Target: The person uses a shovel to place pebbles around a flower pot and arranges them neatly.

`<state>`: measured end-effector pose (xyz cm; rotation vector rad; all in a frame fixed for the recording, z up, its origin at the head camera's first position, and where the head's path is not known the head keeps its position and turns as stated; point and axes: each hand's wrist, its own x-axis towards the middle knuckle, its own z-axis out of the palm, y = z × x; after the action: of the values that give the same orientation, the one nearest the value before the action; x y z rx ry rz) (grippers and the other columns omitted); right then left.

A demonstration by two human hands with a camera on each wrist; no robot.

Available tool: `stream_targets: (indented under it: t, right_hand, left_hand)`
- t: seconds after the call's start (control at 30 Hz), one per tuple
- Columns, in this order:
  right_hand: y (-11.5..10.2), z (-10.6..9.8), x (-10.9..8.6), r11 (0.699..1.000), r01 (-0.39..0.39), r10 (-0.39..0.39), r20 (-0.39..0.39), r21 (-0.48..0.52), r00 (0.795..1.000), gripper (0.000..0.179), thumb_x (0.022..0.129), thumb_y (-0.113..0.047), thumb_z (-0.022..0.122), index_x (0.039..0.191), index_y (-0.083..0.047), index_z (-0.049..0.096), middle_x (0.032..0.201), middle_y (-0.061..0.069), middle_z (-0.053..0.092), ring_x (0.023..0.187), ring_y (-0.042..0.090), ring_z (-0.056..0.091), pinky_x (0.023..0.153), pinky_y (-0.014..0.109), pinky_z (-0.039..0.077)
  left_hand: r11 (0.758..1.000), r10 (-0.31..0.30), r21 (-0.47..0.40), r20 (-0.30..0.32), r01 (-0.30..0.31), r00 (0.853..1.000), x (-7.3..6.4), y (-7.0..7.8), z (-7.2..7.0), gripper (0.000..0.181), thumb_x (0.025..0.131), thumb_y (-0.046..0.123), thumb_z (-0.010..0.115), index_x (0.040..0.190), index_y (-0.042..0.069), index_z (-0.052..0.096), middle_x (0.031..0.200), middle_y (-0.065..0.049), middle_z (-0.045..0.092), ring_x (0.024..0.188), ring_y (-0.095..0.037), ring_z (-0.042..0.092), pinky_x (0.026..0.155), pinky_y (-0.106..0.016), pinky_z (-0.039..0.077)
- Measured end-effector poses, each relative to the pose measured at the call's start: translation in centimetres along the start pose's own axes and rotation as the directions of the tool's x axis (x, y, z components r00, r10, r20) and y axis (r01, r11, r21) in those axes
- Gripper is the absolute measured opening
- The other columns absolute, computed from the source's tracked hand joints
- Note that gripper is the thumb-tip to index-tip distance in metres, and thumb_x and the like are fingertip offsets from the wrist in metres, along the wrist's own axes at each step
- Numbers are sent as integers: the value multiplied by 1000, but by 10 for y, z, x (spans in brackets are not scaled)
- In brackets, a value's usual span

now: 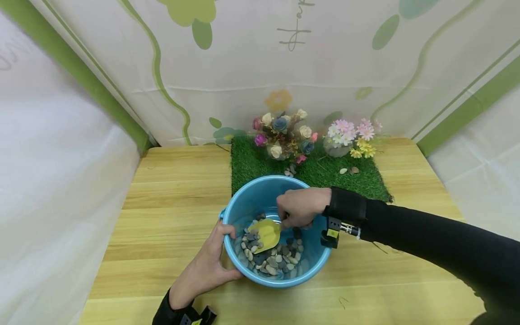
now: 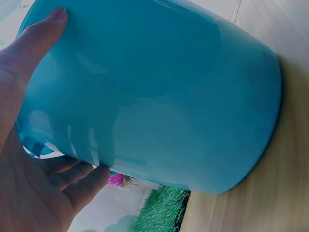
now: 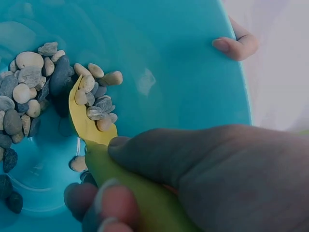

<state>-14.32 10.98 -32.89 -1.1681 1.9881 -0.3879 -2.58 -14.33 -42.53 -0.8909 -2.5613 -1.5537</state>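
Observation:
A blue bucket [image 1: 280, 283] stands on the wooden table with grey, white and dark pebbles [image 1: 280, 261] on its bottom. My right hand [image 1: 302, 206] reaches inside and grips the handle of a yellow scoop [image 1: 268, 234]. In the right wrist view the thumb lies along the scoop's handle [image 3: 120, 174], and several pebbles [image 3: 94, 99] sit in and against its blade. At the bucket's left side my left hand [image 1: 209, 259] holds the rim, one finger hooked over it. The left wrist view shows that thumb and the other fingers [image 2: 84, 188] spread against the outer wall.
Behind the bucket lies a green artificial grass mat [image 1: 248, 164]. On it stand a pot of mixed roses [image 1: 284, 135] and a pot of pink, white and yellow flowers [image 1: 349, 137], with a few loose pebbles [image 1: 343, 171]. A printed white curtain [image 1: 243, 67] hangs behind the wooden table [image 1: 170, 216].

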Motion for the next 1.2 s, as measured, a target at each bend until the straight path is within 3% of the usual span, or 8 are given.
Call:
stream_targets:
  t: [0.63,0.9,1.2]
  right_hand:
    - [1,-1,-2,995,76,-78,27,62,997,25,93,-19,55,72,-24,67,49,-7,52,43,11,51,45,22,42]
    - [1,-1,-4,989,123,-126,35,76,991,28,94,-19,54,67,-21,63,49,-8,51,43,11,49,44,21,39]
    - [1,-6,-15,969,224,-228,33,101,973,30,95,-20,51,67,-20,58,51,-8,48,44,10,47,50,22,41]
  left_hand:
    - [1000,-16,7,0,16,1000,0,1,-1,66,67,38,80,106,19,31,146,-9,22,131,-28,26,94,-51,38]
    - [1000,-15,3,1,15,1000,-1,2,0,66,66,32,82,106,19,31,148,-8,20,132,-26,23,96,-51,36]
    - [1000,-12,-8,1,12,1000,0,1,0,66,67,39,80,106,19,31,147,-8,20,132,-27,24,95,-51,37]
